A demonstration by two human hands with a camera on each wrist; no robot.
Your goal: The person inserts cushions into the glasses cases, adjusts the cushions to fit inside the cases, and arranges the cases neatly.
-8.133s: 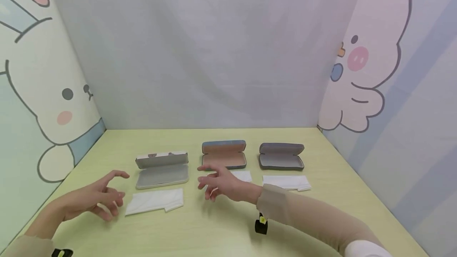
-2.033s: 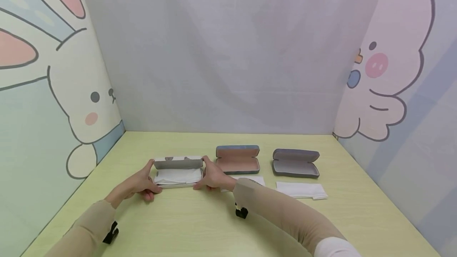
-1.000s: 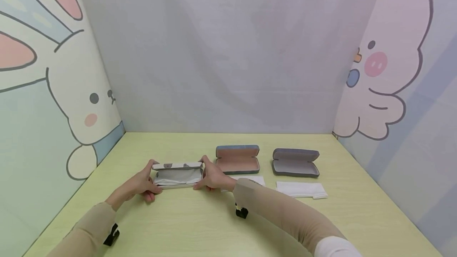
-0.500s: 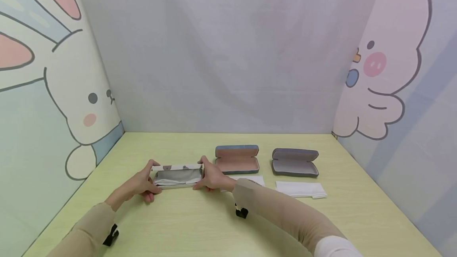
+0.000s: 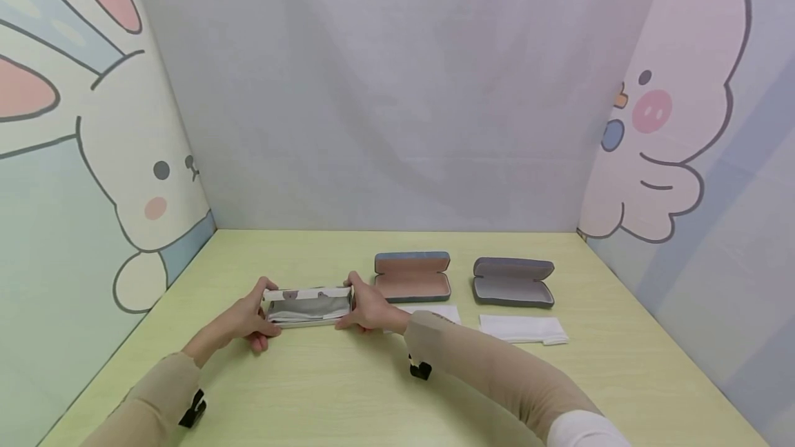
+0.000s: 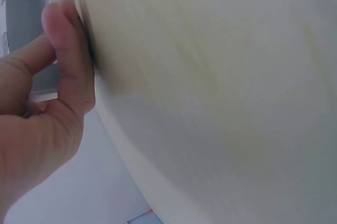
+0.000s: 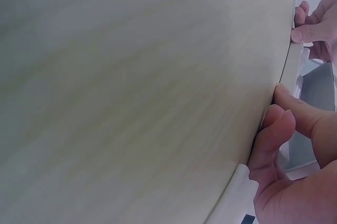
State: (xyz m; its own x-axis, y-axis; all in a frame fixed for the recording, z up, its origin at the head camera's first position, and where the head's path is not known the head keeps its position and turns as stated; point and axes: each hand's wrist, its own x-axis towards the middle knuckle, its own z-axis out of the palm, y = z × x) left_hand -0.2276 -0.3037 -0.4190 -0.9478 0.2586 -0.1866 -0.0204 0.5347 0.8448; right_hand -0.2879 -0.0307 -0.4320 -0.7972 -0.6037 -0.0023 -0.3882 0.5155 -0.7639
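Observation:
A white glasses case with a bear print on its lid sits on the left of the table in the head view. Its lid leans forward, part lowered over the grey inside, where a folded white cloth lies. My left hand grips the left end, thumb at the front edge and fingers up at the lid. At the right end my right hand holds it the same way. The left wrist view shows the left hand with bent fingers beside the case. Both hands flank the case in the right wrist view.
To the right stand a blue glasses case with pink lining and a dark grey one, both with raised lids. A folded white cloth lies before the blue case, partly behind my right arm. Another cloth lies before the grey case.
Eight seconds ago both hands hovered apart and the left cloth lay on the table; it is now inside the white case. Over the last two seconds the lid has tipped forward and down.

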